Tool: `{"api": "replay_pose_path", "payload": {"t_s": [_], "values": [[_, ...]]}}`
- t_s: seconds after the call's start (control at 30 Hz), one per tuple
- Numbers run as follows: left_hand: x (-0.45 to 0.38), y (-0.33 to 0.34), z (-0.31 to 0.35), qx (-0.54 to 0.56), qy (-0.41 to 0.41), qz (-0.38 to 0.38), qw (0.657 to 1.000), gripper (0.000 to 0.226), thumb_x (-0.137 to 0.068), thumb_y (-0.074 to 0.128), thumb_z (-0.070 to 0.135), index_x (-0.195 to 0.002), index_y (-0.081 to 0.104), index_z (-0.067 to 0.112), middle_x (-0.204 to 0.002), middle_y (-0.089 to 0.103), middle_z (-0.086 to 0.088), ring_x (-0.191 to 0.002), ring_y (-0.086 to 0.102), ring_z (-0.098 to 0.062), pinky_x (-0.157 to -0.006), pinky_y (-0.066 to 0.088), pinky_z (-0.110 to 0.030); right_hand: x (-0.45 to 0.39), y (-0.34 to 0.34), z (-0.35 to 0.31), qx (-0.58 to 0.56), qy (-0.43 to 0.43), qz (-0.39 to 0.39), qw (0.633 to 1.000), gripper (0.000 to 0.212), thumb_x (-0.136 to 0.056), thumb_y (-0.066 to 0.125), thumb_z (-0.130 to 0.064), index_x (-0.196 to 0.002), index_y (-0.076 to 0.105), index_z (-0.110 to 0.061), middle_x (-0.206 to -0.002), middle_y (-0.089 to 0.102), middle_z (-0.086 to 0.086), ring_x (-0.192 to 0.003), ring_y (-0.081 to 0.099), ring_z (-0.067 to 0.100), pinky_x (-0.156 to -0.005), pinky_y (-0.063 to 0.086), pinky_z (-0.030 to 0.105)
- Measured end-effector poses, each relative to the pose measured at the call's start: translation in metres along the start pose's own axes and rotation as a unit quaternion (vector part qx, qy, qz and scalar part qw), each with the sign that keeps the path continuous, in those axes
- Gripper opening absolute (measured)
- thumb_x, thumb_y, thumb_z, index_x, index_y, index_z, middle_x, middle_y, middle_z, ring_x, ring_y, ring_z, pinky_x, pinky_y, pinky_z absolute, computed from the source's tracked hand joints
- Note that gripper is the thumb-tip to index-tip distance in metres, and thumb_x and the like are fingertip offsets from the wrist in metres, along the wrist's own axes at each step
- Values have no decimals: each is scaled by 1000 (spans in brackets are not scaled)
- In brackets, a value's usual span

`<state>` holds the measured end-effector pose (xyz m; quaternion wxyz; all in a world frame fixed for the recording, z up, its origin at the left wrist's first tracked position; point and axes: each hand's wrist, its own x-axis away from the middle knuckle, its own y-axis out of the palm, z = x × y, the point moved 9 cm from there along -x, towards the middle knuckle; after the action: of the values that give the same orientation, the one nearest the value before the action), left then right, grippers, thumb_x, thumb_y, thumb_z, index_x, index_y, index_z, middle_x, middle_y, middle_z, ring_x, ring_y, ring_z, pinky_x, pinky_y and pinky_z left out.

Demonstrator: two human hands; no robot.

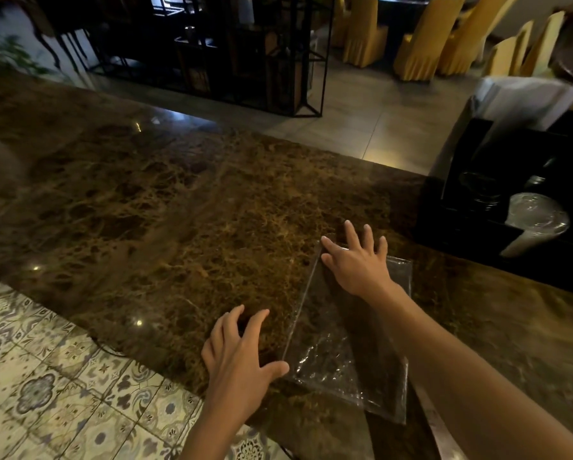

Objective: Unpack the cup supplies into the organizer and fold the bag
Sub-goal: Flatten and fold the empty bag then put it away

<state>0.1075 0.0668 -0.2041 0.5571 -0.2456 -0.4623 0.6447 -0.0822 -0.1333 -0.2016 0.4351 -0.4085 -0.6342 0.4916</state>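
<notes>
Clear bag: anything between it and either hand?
Nothing visible. The right hand lies flat on the far end of the clear bag; the left hand sits at its near left edge on the marble counter, thumb touching.

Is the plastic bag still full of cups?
No, the bag lies flat and empty on the counter under the right hand.

left hand [237, 360]: fingers spread, palm down | right hand [358, 260]: flat, fingers splayed, arm extended
</notes>
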Motion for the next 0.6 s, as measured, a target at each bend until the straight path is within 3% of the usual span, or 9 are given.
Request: {"api": "replay_pose_path", "payload": {"t_s": [0.07, 0.13, 0.2, 0.3, 0.37, 0.5, 0.6], "values": [[-4, -1, 1, 3, 9, -9, 1000, 91, -74, 73, 61, -149, 23, 48, -160, 7, 8, -148, -1, -20, -118, 10, -52, -1, -9, 5, -38, 3, 3, 999, 48, -104, 25, -52, -150, 34, -41, -170, 2, 5, -153, -4, 41, -117, -2, 65], [-11, -4, 9, 23, 32, 0, 999, 83, -77, 71, 60, -147, 29, 47, -159, 13, 8, -147, 2, -17, -119, 9, -50, 5, -28, 27, -90, 50, 63, 993, 42, -105, 36, -41, -143, 49, -29, -165, 23, 10, -150, 18, 40, -117, 12, 63], [-23, -7, 26, 51, 75, 17, 996, 67, -85, 68, 53, -144, 38, 42, -156, 23, 8, -144, 9, -12, -119, 13, -46, 18, -46, 63, -111, 126, 130, 977, 31, -101, 49, -28, -129, 60, -19, -147, 47, 15, -133, 44, 41, -108, 34, 60], [-55, -13, 56, 126, 94, 38, 987, 46, -94, 63, 33, -138, 51, 31, -144, 47, 5, -136, 31, -12, -110, 31, -36, 33, -53, 109, -180, 209, 147, 950, 14, -96, 51, -14, -102, 62, -10, -110, 63, 16, -93, 60, 31, -82, 53, 48], [-84, -12, 78, 178, 70, 21, 981, 41, -95, 62, 24, -136, 54, 25, -134, 58, 2, -127, 48, -16, -101, 43, -33, 42, -54, 128, -232, 242, 148, 930, 15, -96, 52, -14, -99, 64, -6, -93, 66, 12, -76, 61, 24, -67, 53, 39], [-138, -15, 108, 220, 16, -7, 975, 40, -92, 69, 17, -130, 58, 15, -116, 67, -5, -109, 62, -19, -85, 51, -28, 48, -40, 147, -346, 264, 73, 898, 25, -94, 66, -26, -85, 65, -4, -78, 68, 15, -70, 67, 29, -63, 57, 41], [-158, -14, 113, 209, -10, -36, 977, 44, -89, 74, 19, -129, 59, 11, -119, 66, -10, -107, 64, -22, -90, 55, -32, 51, -33, 145, -416, 244, 56, 874, 22, -89, 74, -17, -104, 59, -11, -78, 67, 11, -52, 55, 14, -40, 44, 23]]}}
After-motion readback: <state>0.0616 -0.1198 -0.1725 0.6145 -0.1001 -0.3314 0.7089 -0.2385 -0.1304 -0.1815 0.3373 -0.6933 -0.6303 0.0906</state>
